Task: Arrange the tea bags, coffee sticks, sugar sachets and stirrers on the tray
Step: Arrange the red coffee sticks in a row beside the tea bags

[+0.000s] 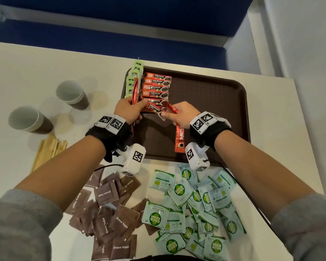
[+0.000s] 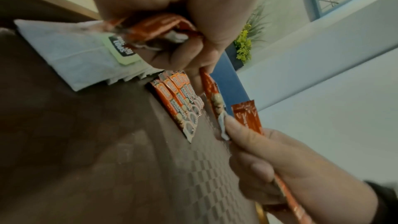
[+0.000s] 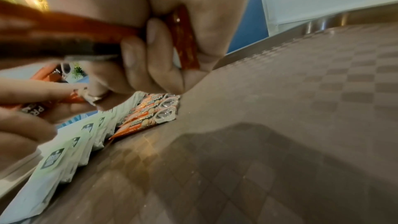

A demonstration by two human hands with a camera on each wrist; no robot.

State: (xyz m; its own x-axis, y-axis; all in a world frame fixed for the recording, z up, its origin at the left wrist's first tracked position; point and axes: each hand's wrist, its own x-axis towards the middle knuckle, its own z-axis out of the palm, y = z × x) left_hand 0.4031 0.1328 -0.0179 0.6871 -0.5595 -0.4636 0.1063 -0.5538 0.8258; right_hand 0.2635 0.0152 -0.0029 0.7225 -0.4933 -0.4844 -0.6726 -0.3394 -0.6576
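While both hands work over the tray (image 1: 224, 110), the left hand (image 1: 127, 108) clutches spare sticks and the right hand (image 1: 183, 114) pinches the end of 1 coffee stick (image 1: 154, 108), a second tucked in its palm. It's light, thin, crinkly foil, so end pinches suit it; it joins the row (image 1: 156, 87) beside the tea bags (image 1: 133, 80).

The head camera looks steeply down from above onto the dark brown textured plastic tray (image 1: 205, 110) and the white table (image 1: 26, 72), both forearms reaching in from the bottom edge. Each wrist camera sits low, very close under its own palm, skimming along the tray surface (image 2: 64, 142) (image 3: 280, 125). All three catch the row of red coffee sticks (image 1: 156, 87) (image 2: 178, 105) (image 3: 150, 111).
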